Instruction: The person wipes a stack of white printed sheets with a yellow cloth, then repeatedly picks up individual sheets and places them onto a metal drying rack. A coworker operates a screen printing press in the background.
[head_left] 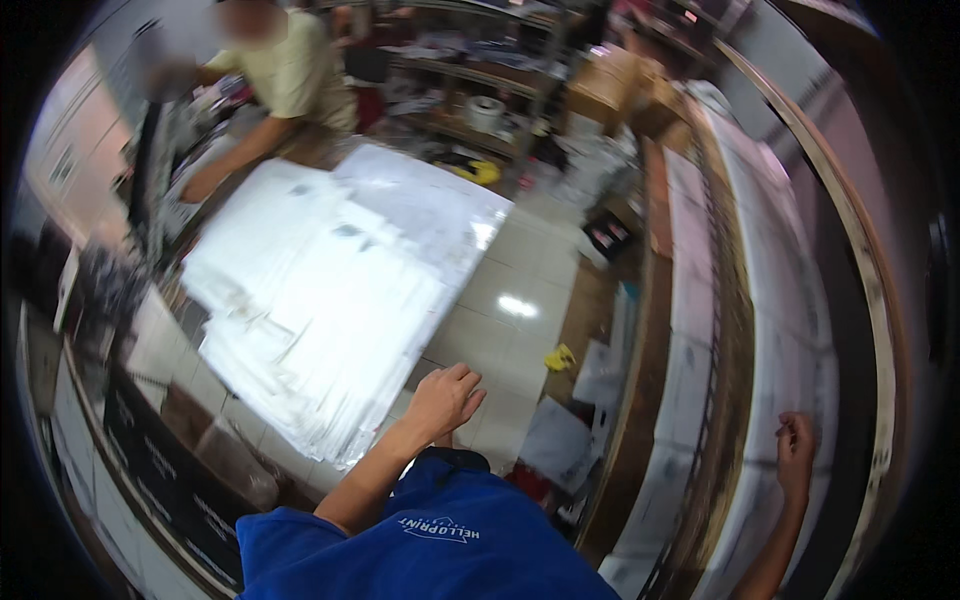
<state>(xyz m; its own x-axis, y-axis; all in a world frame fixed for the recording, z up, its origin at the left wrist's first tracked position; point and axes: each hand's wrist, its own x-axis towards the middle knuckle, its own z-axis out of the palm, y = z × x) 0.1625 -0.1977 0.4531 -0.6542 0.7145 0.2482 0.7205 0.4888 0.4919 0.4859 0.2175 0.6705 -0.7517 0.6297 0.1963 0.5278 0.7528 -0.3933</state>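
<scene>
My left hand (445, 402) hangs in front of my blue shirt, near the close corner of a table stacked with white, sheet-like pieces (310, 290). Its fingers are loosely bent and slightly apart, with nothing visible in them. Far to the right, my right hand (796, 442) is over a long row of white panels or sheets (775, 370). Those fingers curl loosely downward and hold nothing I can see; whether they touch the white surface I cannot tell.
Across the table a person in a pale yellow shirt (300, 75) reaches toward the stack. Shelves (470, 70) and cardboard boxes (605, 85) stand behind. A tiled floor (490, 330) runs between table and long wooden bench (640, 390); a yellow item (560, 357) lies beside the bench.
</scene>
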